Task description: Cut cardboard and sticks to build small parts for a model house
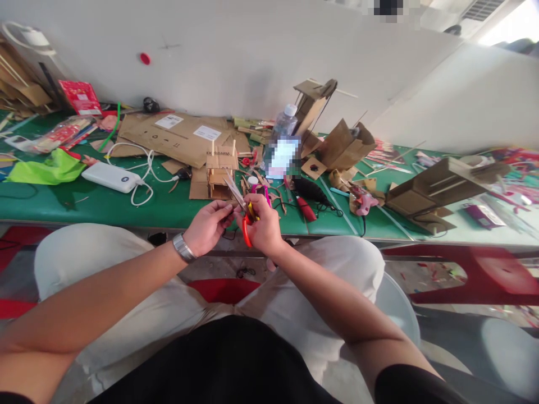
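Note:
My right hand (264, 223) is closed around a pair of scissors (236, 191) with orange and yellow handles, their blades pointing up and to the left. Just left of it, my left hand (210, 225) has thumb and fingers pinched together; a small dark thing seems to be between them, too small to name. Both hands are over the front edge of the green table (168, 210). Right behind them stands a little cardboard frame (221, 171) with wooden sticks rising from it. A pink tool (261, 195) lies partly hidden behind my right hand.
A white power bank (110, 177) with a cable lies to the left, near a flat cardboard sheet (160, 134). Behind my hands are a clear bottle (286, 122) and a lit phone (282, 158). Cardboard models (440, 188) and a red-handled tool (305, 209) lie to the right.

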The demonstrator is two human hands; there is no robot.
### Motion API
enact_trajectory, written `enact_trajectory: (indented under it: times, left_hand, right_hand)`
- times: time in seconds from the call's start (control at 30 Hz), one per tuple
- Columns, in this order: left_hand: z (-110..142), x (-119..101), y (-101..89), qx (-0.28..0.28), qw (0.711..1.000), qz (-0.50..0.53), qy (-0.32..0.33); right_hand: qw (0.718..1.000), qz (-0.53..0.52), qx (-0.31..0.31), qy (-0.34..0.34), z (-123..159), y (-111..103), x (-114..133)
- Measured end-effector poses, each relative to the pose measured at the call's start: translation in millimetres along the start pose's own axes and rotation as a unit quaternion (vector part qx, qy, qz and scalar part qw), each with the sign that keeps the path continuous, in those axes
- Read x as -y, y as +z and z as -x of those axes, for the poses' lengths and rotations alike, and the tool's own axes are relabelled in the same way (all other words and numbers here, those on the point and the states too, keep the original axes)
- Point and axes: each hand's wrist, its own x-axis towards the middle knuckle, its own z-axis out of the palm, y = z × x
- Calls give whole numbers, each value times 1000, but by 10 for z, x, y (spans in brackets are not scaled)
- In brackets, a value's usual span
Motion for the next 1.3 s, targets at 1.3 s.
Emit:
enact_trajectory:
  times: [1.3]
  left_hand:
    - [-149, -243, -84, -104, 975, -124, 154]
  right_hand:
    - [983, 178, 33, -11, 62, -325, -51]
